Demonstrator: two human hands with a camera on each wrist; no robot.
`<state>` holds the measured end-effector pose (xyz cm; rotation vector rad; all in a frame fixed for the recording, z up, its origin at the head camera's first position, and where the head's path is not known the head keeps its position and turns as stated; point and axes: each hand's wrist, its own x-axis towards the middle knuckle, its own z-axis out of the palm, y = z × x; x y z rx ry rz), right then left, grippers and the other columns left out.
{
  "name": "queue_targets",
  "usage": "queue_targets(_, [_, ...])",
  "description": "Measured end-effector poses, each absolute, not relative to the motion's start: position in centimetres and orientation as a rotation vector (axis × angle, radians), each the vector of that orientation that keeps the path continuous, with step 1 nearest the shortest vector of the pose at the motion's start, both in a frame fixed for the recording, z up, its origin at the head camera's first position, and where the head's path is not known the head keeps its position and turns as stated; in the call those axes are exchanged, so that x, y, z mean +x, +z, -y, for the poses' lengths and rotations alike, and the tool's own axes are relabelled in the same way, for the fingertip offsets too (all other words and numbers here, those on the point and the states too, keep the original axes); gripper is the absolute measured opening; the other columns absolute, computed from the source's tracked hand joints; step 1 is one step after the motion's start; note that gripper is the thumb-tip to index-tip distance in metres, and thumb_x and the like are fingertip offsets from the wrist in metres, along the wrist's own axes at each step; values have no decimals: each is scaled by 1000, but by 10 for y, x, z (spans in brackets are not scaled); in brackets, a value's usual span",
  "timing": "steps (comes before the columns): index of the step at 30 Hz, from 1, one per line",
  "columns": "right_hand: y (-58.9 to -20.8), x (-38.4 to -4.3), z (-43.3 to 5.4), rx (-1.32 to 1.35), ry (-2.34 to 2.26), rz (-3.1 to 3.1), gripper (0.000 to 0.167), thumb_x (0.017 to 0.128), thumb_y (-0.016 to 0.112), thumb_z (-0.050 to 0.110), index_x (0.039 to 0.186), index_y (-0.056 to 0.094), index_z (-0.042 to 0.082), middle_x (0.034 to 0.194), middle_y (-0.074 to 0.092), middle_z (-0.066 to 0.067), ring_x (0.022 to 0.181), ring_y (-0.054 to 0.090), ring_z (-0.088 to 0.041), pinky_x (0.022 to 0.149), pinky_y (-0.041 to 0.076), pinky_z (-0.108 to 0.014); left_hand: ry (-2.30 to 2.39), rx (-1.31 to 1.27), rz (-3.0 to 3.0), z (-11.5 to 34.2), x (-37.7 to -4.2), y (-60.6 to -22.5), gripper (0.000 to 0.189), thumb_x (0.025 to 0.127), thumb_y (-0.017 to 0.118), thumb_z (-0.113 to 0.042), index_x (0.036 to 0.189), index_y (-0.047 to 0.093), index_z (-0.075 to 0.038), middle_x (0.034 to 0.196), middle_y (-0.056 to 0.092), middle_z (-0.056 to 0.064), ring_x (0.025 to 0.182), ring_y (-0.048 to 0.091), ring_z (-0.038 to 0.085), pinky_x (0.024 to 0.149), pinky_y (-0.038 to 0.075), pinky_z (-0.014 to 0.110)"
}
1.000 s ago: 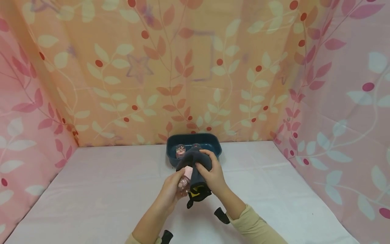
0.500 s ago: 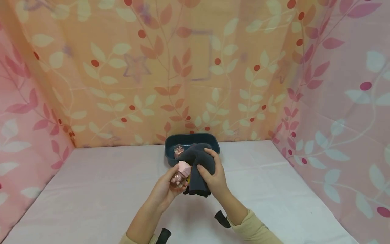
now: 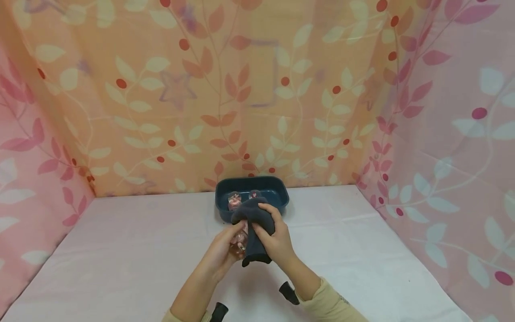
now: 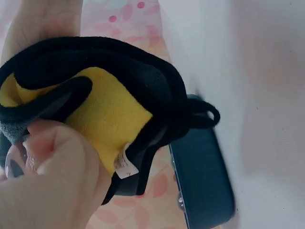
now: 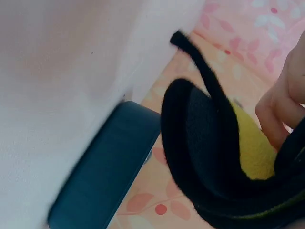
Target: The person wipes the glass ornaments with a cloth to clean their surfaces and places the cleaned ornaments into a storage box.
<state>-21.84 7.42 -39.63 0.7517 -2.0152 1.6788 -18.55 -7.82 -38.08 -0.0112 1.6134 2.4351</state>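
My left hand (image 3: 219, 255) holds a small snow globe (image 3: 240, 239) with a clear dome and pink figures inside. Its pink base is mostly covered by a dark grey cloth (image 3: 257, 212), which my right hand (image 3: 282, 239) grips with the thumb on top. In the left wrist view the cloth's yellow underside (image 4: 109, 109), black edging, hanging loop and small white label show, while fingers and fabric hide most of the globe. The right wrist view has the cloth (image 5: 205, 138) folded over, a strip of yellow inside.
Beyond the hands, a dark teal plastic basin (image 3: 222, 212) stands near the patterned back curtain (image 3: 249, 112). Inside it are a snow globe (image 3: 234, 202) at the left and another (image 3: 255, 195) partly behind the cloth. A white cover lies over the table (image 3: 141, 255).
Half a second ago the cloth was off to the right and the globe's pink base showed. Now cloth and right hand are back against the globe, covering most of that base.
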Motion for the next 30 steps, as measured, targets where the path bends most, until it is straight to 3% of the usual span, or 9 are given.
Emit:
queue_targets(3, [-393,-221,-78,684,1759,2034,43,90,64,0,130,52,10,133,52,-16,112,54,-33,86,50,-35,2405,68,-1572,80,-185,-381,27,100,50,-23,74,50,-15,66,42,-3,63,39,12,60,32,28])
queue_targets(8, [-389,-227,-86,566,2026,2001,44,93,61,4,134,48,10,131,50,-18,109,57,-31,80,53,-29,2366,91,-1621,83,-186,-381,18,100,51,-24,89,55,-11,75,49,0,72,53,15,68,41,29])
queue_targets(12, [-389,-229,-91,471,2167,1960,50,93,62,7,139,44,11,133,47,-17,110,56,-30,83,52,-29,2372,20,-1710,85,-187,-383,26,100,53,-31,88,61,-9,80,57,2,78,63,18,76,48,35])
queue_targets(17, [-393,-222,-91,487,2091,1986,55,92,62,8,142,41,13,140,41,-14,114,50,-31,86,50,-29,2378,-65,-1768,86,-188,-384,46,100,50,-43,113,61,0,89,63,6,80,65,17,76,48,33])
queue_targets(19, [-394,-219,-89,577,2014,2007,57,91,63,7,142,40,13,141,40,-15,114,49,-33,86,49,-31,2420,-75,-1723,84,-188,-384,42,100,50,-42,105,63,-2,86,61,5,77,62,17,75,46,33])
queue_targets(21, [-395,-217,-86,687,1934,2046,59,90,63,6,143,39,13,141,41,-17,112,50,-34,86,49,-34,2476,-83,-1654,82,-187,-383,36,101,51,-38,87,64,-7,80,59,3,73,58,16,74,45,33])
queue_targets(24, [-398,-216,-82,808,1821,2118,64,89,66,5,145,36,14,140,43,-18,109,53,-34,85,49,-38,2509,-69,-1587,80,-186,-382,41,101,51,-34,65,52,-15,70,52,0,68,51,15,71,43,33])
queue_targets(27, [-401,-218,-81,800,1761,2142,64,88,69,3,143,39,14,140,45,-17,111,53,-33,87,48,-40,2449,-24,-1611,79,-186,-381,40,101,50,-33,65,48,-16,71,50,-2,68,49,14,70,43,31])
queue_targets(30, [-403,-220,-83,718,1781,2100,59,88,68,0,139,44,12,137,47,-16,112,54,-33,88,48,-39,2365,27,-1647,80,-186,-381,26,100,53,-27,82,54,-9,77,51,-1,71,49,14,70,43,29])
